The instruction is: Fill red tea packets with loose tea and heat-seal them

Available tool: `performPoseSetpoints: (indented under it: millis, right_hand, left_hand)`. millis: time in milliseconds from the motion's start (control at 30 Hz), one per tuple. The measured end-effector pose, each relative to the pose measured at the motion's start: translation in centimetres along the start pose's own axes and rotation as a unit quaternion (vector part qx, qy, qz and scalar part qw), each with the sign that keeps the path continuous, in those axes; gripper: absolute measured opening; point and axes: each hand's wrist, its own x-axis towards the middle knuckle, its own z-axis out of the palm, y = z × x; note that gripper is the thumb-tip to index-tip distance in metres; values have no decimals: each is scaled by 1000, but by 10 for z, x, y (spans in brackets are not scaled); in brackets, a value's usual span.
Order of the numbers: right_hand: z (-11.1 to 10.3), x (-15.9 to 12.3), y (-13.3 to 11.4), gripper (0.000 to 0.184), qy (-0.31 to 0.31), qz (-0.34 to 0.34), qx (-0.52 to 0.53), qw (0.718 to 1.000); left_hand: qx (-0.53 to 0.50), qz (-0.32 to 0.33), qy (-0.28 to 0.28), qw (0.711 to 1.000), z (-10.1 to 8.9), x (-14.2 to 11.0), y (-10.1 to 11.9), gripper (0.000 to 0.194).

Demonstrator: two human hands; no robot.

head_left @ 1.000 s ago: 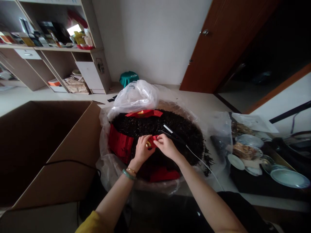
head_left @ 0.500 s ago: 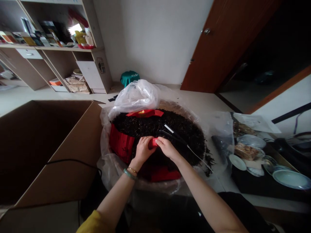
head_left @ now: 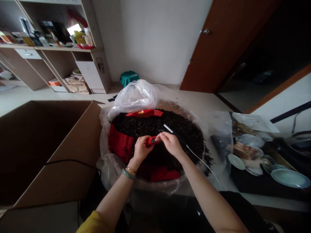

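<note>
My left hand [head_left: 142, 149] is closed around a small red packet [head_left: 148, 141], whose end facing right shows something dark inside. At that end my right hand [head_left: 171, 142] has its fingers pinched together on the packet's edge. Both hands are over dark, dry leaf-like pieces [head_left: 145, 127], which look like loose tea, in a round container lined with clear plastic [head_left: 107, 161]. A row of red packets [head_left: 120, 144] stands at the left, and one red packet [head_left: 144, 113] lies at the far side. Beyond my right hand rests a black long-handled tool [head_left: 173, 132] with a white label, partly hidden.
An open cardboard box [head_left: 70, 174] stands at the left. More red packaging [head_left: 165, 173] lies at the near side of the leaves. A white cord [head_left: 202, 160] runs right. Dishes [head_left: 290, 176] and a clear tub [head_left: 249, 150] sit on a dark surface at the right.
My right hand has shifted right and up a little, with its fingers raised. The packet has tilted, and its dark inside now shows at the end.
</note>
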Motion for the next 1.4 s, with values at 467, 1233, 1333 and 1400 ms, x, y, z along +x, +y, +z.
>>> performPoseSetpoints:
  millis: [467,1233,1333,1400]
  right_hand:
    - [51,-24,21,68,-205,-11,-473,857]
    - [34,-4,26,35,-111,12,-391,913]
    - [11,8,12,27,-47,-22,-269,962]
    - [-5,15,-4,23,-43,-32,-195,979]
  left_hand:
    - [-1,-36,73,997,-4,3,3,36]
    - [-25,-57,85,994,-4,3,0,38]
    - [-43,-91,96,990,-3,5,-3,38]
    - [-55,-108,102,987,-2,8,-4,38]
